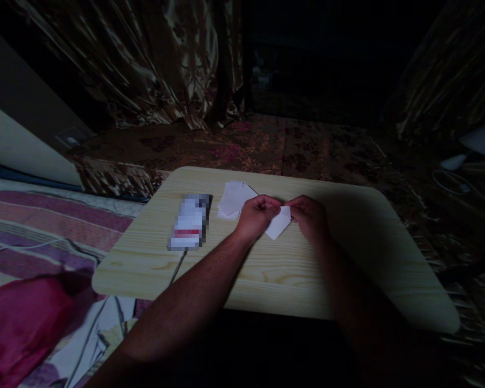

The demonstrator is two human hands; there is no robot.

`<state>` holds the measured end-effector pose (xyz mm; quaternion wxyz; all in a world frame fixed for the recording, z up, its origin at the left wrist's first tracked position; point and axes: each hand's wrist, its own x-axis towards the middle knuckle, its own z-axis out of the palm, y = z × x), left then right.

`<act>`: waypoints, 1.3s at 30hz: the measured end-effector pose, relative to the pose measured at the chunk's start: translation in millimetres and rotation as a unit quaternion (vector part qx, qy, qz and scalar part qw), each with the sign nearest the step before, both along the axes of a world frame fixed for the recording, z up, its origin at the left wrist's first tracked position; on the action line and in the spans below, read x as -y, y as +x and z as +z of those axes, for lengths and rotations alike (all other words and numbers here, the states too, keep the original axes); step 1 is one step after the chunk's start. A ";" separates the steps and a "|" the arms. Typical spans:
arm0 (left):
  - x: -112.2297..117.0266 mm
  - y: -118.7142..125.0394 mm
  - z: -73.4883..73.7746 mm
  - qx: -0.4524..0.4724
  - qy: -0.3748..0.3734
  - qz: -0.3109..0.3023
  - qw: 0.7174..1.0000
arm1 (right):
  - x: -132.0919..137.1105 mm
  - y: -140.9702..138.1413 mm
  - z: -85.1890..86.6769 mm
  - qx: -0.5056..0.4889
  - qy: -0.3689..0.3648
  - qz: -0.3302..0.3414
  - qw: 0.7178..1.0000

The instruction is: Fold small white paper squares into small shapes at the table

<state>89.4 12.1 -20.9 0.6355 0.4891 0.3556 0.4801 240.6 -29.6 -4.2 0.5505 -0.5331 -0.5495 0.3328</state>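
A small piece of white paper (278,223) with a pointed lower end is held between both hands above the wooden table (295,275). My left hand (255,216) pinches its left upper edge, thumb and fingers together. At the paper's upper right, my right hand (309,216) closes its fingertips on it. Behind my left hand lies a small stack of white paper sheets (231,199), partly hidden by that hand. Fine detail on the paper is too dim to make out.
A blurred-out phone (189,222) with a cable (178,267) lies left on the table. Beside the table is a bed with a striped cover (20,215) and a pink bag (20,328). Patterned curtains (178,59) hang behind. A pale lamp-like object (483,137) is at far right.
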 end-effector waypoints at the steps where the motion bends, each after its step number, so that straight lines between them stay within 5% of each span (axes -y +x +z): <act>1: 0.3 0.0 0.4 0.004 -0.003 -0.004 1.000 | 0.3 -0.5 0.4 -0.004 0.002 0.001 1.000; 9: 0.1 -1.3 4.3 -0.005 0.027 0.061 0.998 | -0.6 -1.3 4.8 -0.074 -0.018 0.023 0.997; 15: -0.5 -3.1 6.6 -0.031 0.052 0.114 0.992 | -3.2 -1.4 -0.9 -0.015 -0.043 0.019 0.999; 26: 2.6 -1.2 9.3 -0.040 0.089 0.017 0.995 | -5.6 0.2 -14.0 0.143 -0.010 -0.016 0.990; 33: -1.0 -1.8 7.0 -0.007 0.060 0.047 0.997 | -7.2 -6.5 -12.4 0.015 0.000 -0.001 1.000; 39: -1.2 -1.9 8.6 0.006 0.037 0.067 0.997 | -6.3 -7.1 -9.2 0.000 -0.016 0.001 1.000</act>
